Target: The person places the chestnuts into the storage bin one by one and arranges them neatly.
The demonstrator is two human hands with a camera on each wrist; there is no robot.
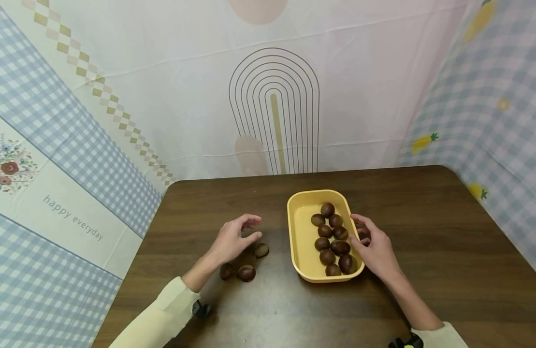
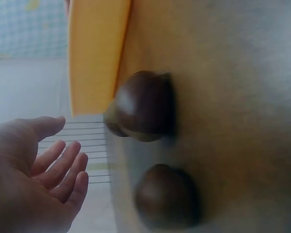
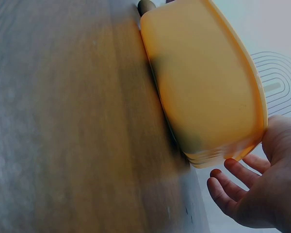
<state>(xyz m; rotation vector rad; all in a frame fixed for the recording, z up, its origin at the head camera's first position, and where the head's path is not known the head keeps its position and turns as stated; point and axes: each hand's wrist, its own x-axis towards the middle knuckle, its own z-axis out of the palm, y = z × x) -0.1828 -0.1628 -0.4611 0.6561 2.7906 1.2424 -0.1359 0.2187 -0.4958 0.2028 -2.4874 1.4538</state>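
Note:
A yellow plastic tub stands on the table with several brown chestnuts inside, mostly along its right half. At the tub's right side is my right hand, its thumb over the rim and its other fingers bent against the outside; the right wrist view shows the fingers beside the outer wall. My left hand hovers left of the tub, thumb and fingers apart, holding nothing. Three loose chestnuts lie by it: one near the thumb, a second and a third closer to the wrist.
The dark brown wooden table meets a patterned cloth backdrop at its far edge. Checked cloth hangs on the right, with more on the left. Each wrist wears a dark strapped device.

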